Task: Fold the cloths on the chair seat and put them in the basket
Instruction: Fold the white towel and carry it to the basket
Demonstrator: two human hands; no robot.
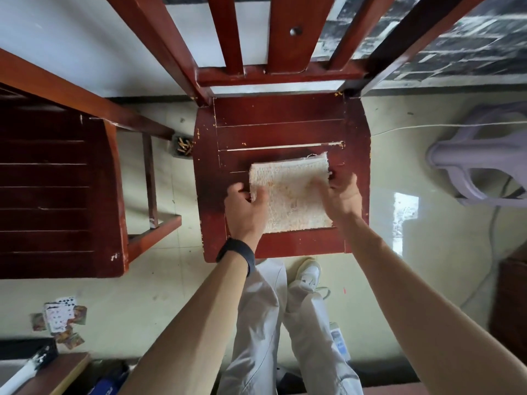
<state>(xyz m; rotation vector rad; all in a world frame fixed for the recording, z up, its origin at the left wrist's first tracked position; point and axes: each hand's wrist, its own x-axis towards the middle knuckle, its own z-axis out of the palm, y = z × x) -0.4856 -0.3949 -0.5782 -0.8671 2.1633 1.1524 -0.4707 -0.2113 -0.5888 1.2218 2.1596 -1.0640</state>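
A person is looking straight down at a dark red wooden chair seat [282, 129], where a cream, nubby cloth [293, 195] is lying flat on the near half of the seat. The cloth is appearing almost square, so its long axis is hard to call; its sides are running roughly in line with the seat, with the far edge slanting away toward the right. The left hand [246, 206], wearing a black wristband [238, 253], is pinching the cloth's left edge with curled fingers. The right hand [340, 195] is gripping the right edge, its fingertips hidden. At the right, a pale purple plastic object [479, 161] is being cut off by the frame, too unclear to identify. Playing cards [60, 315] are lying scattered on the floor [159, 297] at lower left.
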